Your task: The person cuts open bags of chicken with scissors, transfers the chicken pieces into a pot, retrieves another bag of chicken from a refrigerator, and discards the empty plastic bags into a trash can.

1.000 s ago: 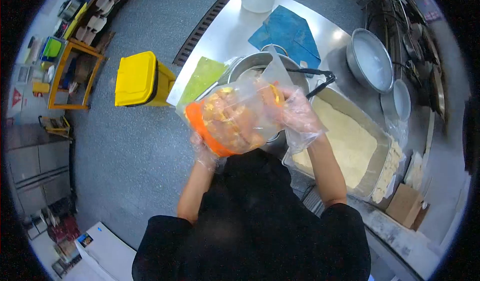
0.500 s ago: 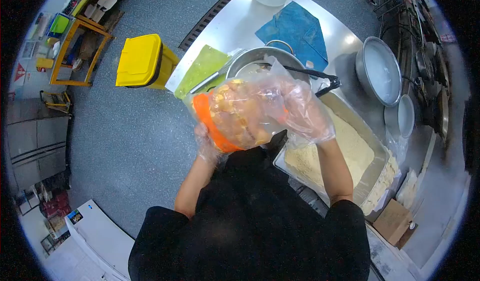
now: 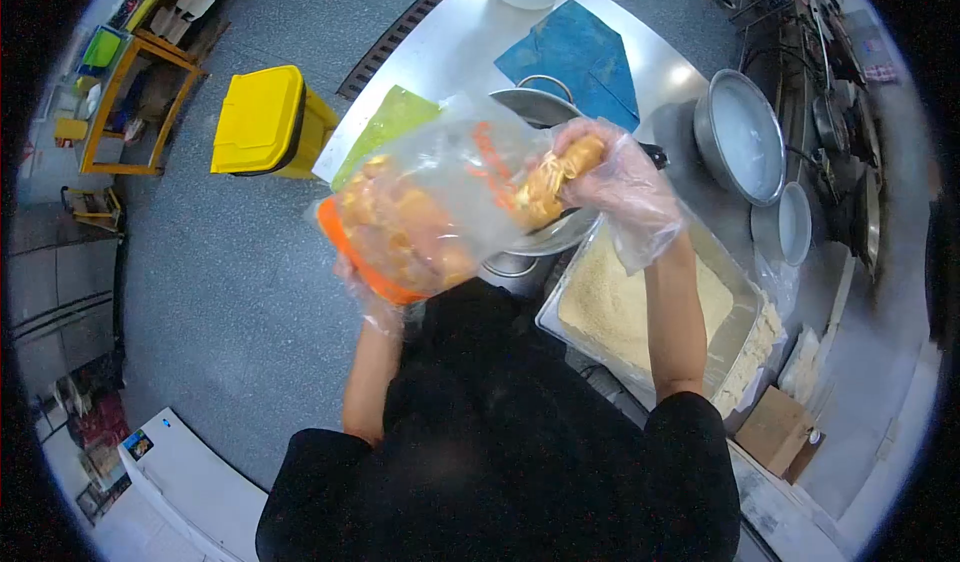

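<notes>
My left hand [image 3: 366,290], in a clear glove, supports the lower end of a clear plastic bag [image 3: 450,152] with an orange band. Inside the bag are pale raw meat pieces [image 3: 415,222] with yellow bits, probably chicken. Its other end points right, toward my gloved right hand [image 3: 632,190]. The fingers of that hand are closed around a handful of yellowish meat pieces [image 3: 545,187] at the bag's mouth. Behind and partly hidden by the bag stands a metal pot [image 3: 540,108] with loop handles.
A metal tray [image 3: 735,357] of pale flour or breading [image 3: 620,307] lies under my right forearm. On the steel table [image 3: 420,47] are a blue cloth [image 3: 575,57] and a green sheet [image 3: 395,117]. Metal bowls [image 3: 740,137] stand right; a yellow bin [image 3: 258,122] left.
My right hand has moved from over the bag to its mouth, where meat pieces now show in its grip. The bag and my left hand have shifted left.
</notes>
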Demonstrator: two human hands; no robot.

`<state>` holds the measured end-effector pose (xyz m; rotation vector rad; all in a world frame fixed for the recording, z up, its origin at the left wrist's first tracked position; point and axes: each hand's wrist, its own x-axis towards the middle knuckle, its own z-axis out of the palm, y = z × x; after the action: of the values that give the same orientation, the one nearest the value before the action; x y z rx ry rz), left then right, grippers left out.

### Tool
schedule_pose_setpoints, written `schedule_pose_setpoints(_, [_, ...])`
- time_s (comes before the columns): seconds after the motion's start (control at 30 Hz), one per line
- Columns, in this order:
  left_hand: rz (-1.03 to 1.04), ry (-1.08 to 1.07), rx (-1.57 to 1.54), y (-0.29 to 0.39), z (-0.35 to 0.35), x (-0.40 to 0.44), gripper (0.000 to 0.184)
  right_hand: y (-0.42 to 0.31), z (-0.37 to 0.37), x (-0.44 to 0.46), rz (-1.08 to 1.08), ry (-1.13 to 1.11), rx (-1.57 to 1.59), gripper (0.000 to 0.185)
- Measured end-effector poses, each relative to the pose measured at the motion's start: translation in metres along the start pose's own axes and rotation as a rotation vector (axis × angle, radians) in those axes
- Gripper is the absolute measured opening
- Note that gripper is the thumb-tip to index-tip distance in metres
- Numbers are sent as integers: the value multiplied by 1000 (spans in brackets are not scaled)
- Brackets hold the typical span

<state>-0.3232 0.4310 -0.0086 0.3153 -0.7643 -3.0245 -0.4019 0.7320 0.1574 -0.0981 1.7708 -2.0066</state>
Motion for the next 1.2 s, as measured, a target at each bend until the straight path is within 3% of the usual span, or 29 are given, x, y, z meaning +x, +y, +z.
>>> schedule_pose_setpoints(0.1, [-54,-229,-312,3,-13,8,77,20,-2,2,64,68,114,32])
schedule_pose_setpoints(0.2, [-128,-166,-313,3,-22,11,93,42,8,2,29,121,333,28])
schedule_pose_setpoints(0.23, [-134,-184,-340,-1,-26,12,92,40,18,4,93,255,305,27])
schedule_pose_setpoints(0.33, [-178,-151,-319,-9,-22,9,89,47,30,11,115,275,193,25])
schedule_pose_setpoints(0.37, [-195,-126,-291,-11,-18,8,88,42,31,9,186,161,111,21])
schedule_pose_setpoints(0.47, [-248,-45,-154,-3,0,3,86,75,40,21,-95,107,-308,29])
schedule_pose_setpoints(0.5, [-264,-20,-105,1,5,3,85,56,51,14,-43,68,-122,44])
schedule_pose_setpoints(0.6, [-307,-5,-33,10,7,3,82,46,54,15,-311,-12,-689,49])
schedule_pose_setpoints(0.7, [-371,-54,-13,12,-3,8,77,62,56,18,-411,83,-864,41])
schedule_pose_setpoints(0.8, [-380,-1,-90,16,8,7,76,58,58,20,-361,30,-684,38])
schedule_pose_setpoints(0.9, [-299,-59,46,18,-1,1,74,76,58,25,-226,-20,-441,40])
schedule_pose_setpoints(1.0, [-275,-61,61,19,-4,-5,71,64,64,21,-222,-76,-444,39])
schedule_pose_setpoints(1.1, [-263,-85,101,19,-4,-7,69,79,59,34,-370,-179,-471,38])
schedule_pose_setpoints(1.2, [-199,-93,46,14,-19,-7,65,87,57,34,-487,-139,-679,38])
